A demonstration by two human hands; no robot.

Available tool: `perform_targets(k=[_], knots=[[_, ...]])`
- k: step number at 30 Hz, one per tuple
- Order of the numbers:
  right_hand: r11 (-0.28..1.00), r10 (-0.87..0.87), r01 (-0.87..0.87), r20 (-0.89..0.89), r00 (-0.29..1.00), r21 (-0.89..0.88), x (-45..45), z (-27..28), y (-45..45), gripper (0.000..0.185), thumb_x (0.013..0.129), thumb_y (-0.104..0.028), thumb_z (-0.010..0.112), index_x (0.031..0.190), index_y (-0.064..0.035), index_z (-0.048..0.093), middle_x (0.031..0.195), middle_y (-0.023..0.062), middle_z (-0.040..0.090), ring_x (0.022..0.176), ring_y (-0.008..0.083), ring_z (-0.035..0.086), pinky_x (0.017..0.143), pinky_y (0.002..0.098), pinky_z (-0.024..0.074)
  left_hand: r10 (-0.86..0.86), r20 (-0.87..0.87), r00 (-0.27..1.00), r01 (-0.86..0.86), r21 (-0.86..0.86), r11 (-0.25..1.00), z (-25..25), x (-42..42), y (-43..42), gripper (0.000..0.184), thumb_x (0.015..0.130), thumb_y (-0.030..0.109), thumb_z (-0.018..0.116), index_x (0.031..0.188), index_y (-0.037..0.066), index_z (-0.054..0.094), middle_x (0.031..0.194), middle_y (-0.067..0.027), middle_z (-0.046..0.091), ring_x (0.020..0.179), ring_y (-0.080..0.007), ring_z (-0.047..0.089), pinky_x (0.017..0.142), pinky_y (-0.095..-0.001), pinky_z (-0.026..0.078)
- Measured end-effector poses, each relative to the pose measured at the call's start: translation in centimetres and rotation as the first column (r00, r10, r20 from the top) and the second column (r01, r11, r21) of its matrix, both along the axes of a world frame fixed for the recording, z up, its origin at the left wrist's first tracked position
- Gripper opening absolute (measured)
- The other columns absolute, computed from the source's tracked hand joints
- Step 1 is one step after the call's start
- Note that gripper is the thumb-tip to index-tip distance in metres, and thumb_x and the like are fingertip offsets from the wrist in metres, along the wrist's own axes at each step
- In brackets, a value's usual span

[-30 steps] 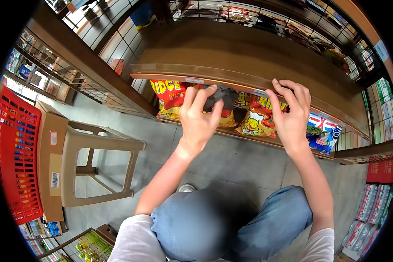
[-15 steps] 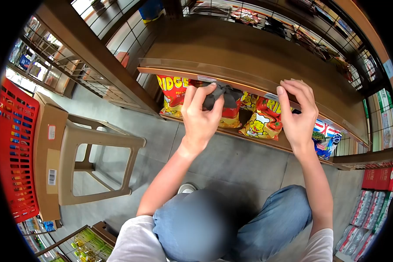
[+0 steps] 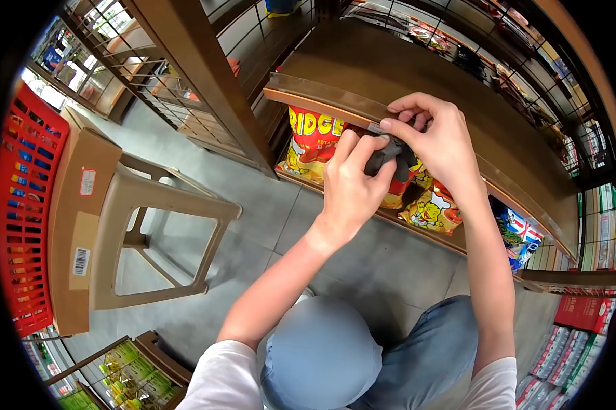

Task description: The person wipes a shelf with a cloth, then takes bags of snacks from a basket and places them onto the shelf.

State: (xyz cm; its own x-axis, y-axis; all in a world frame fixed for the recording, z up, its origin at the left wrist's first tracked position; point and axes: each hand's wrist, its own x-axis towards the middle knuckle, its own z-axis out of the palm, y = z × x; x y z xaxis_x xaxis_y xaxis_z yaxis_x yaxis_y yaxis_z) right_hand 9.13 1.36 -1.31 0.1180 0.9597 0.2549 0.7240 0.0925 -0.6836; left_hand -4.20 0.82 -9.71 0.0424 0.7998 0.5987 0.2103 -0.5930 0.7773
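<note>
Left hand (image 3: 354, 179): thumb and bent fingertips are closed on a bunched dark cloth (image 3: 402, 152); the pinch probably keeps the loose folds together in one wad.
Cloth: just below the shelf (image 3: 390, 61) edge, in front of the bags; part of it passes behind the right hand, and whether it touches that hand I cannot tell.
Right hand (image 3: 436, 140): half-curled, fingertips up at the shelf's front strip (image 3: 322, 104), thumb near a small label (image 3: 376, 128); I cannot tell whether it grips the strip or only rests against it. Set close to the left hand, it seems placed so that both work at the same stretch of edge.
Red bag (image 3: 311, 140): upright under the shelf, print facing out, likely so that it reads from the aisle; sealed, marked as potato snacks.
Yellow bag (image 3: 431, 213): leaning at the front of the lower shelf (image 3: 451, 239), contents hidden.
Blue bag (image 3: 520, 236): at the far right end, tilted.
Basket (image 3: 38, 130): red, slotted; coloured packets (image 3: 22, 167) show through its holes.
Carton (image 3: 82, 212): beside the basket, its inside out of sight.
Stool (image 3: 164, 219): appears to carry carton and basket, perhaps to keep them off the floor (image 3: 253, 232).
</note>
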Motion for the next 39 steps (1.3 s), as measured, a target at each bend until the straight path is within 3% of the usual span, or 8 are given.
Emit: perform_targets(k=[9, 18, 20, 24, 26, 28, 33, 39], knots=[[0.999, 0.014, -0.015, -0.026, 1.000, -0.047, 0.2, 0.1, 0.3, 0.028, 0.073, -0.018, 0.078, 0.092, 0.0010, 0.070, 0.074, 0.0072, 0.066, 0.062, 0.0124, 0.055, 0.062, 0.0286, 0.0487, 0.080, -0.009, 0.997, -0.080, 0.045, 0.996, -0.1, -1.6, 1.2, 0.023, 0.070, -0.001, 0.075, 0.091, -0.001, 0.067, 0.077, -0.0087, 0.057, 0.063, -0.0159, 0.056, 0.053, -0.0279, 0.045], [0.995, 0.028, -0.033, -0.054, 0.998, -0.094, 0.2, 0.1, 0.4, 0.031, 0.075, -0.019, 0.077, 0.097, 0.0026, 0.069, 0.075, 0.0075, 0.065, 0.063, 0.0117, 0.055, 0.062, 0.0288, 0.0489, 0.189, 0.028, 0.982, -0.189, -0.022, 0.982, -0.5, -4.9, 3.7, 0.019, 0.075, 0.001, 0.076, 0.091, -0.003, 0.067, 0.082, -0.0052, 0.058, 0.069, -0.0080, 0.055, 0.058, -0.0216, 0.045], [0.994, 0.028, -0.034, -0.056, 0.998, -0.101, 0.3, 0.2, 0.4, 0.032, 0.075, -0.019, 0.077, 0.097, 0.0027, 0.069, 0.075, 0.0075, 0.065, 0.063, 0.0119, 0.055, 0.062, 0.0287, 0.0489, 0.213, 0.099, 0.972, -0.214, -0.004, 0.977, -0.1, -5.6, 4.4, 0.020, 0.071, 0.001, 0.075, 0.090, -0.002, 0.067, 0.078, -0.0089, 0.059, 0.064, -0.0158, 0.057, 0.056, -0.0268, 0.046], [0.993, 0.020, -0.026, -0.052, 0.998, -0.119, 0.1, 0.3, 0.2, 0.032, 0.076, -0.019, 0.077, 0.098, 0.0027, 0.069, 0.076, 0.0077, 0.065, 0.064, 0.0125, 0.056, 0.063, 0.0287, 0.0489, 0.287, 0.123, 0.950, -0.288, -0.004, 0.957, -0.3, -7.4, 5.9, 0.018, 0.073, 0.003, 0.074, 0.088, -0.003, 0.067, 0.077, -0.0094, 0.059, 0.065, -0.0155, 0.057, 0.059, -0.0275, 0.046], [0.993, 0.020, -0.025, -0.045, 0.999, -0.114, 0.1, 0.3, 0.2, 0.032, 0.076, -0.019, 0.077, 0.098, 0.0026, 0.069, 0.076, 0.0078, 0.066, 0.065, 0.0128, 0.056, 0.064, 0.0289, 0.0490, 0.340, 0.096, 0.935, -0.345, 0.037, 0.938, -0.2, -8.3, 6.7, 0.018, 0.074, 0.006, 0.073, 0.089, -0.002, 0.067, 0.077, -0.0107, 0.060, 0.067, -0.0192, 0.058, 0.062, -0.0307, 0.047], [0.994, 0.021, -0.025, -0.037, 0.999, -0.108, 0.1, 0.3, 0.2, 0.032, 0.076, -0.019, 0.076, 0.098, 0.0025, 0.069, 0.076, 0.0079, 0.066, 0.065, 0.0130, 0.057, 0.064, 0.0291, 0.0492, 0.420, -0.034, 0.907, -0.418, 0.059, 0.907, 0.2, -9.3, 6.9, 0.017, 0.080, 0.005, 0.073, 0.093, -0.005, 0.067, 0.084, -0.0042, 0.064, 0.072, -0.0078, 0.058, 0.067, -0.0224, 0.048], [0.994, 0.012, -0.014, -0.021, 1.000, -0.112, 0.1, 0.3, 0.2, 0.032, 0.076, -0.019, 0.077, 0.098, 0.0014, 0.069, 0.077, 0.0079, 0.066, 0.067, 0.0139, 0.058, 0.067, 0.0300, 0.0499, 0.528, -0.113, 0.842, -0.502, 0.196, 0.842, 1.8, -9.8, 6.8, 0.021, 0.074, 0.004, 0.072, 0.095, 0.002, 0.069, 0.079, -0.0088, 0.057, 0.072, -0.0209, 0.058, 0.069, -0.0321, 0.048], [0.993, 0.007, -0.009, -0.024, 1.000, -0.114, 0.1, 0.2, 0.1, 0.030, 0.076, -0.019, 0.076, 0.098, 0.0004, 0.070, 0.077, 0.0083, 0.066, 0.068, 0.0151, 0.058, 0.067, 0.0307, 0.0500, 0.530, -0.198, 0.824, -0.453, 0.332, 0.828, 3.2, -9.7, 6.7, 0.026, 0.073, -0.001, 0.067, 0.098, 0.007, 0.070, 0.082, -0.0087, 0.051, 0.070, -0.0225, 0.053, 0.066, -0.0336, 0.047]])
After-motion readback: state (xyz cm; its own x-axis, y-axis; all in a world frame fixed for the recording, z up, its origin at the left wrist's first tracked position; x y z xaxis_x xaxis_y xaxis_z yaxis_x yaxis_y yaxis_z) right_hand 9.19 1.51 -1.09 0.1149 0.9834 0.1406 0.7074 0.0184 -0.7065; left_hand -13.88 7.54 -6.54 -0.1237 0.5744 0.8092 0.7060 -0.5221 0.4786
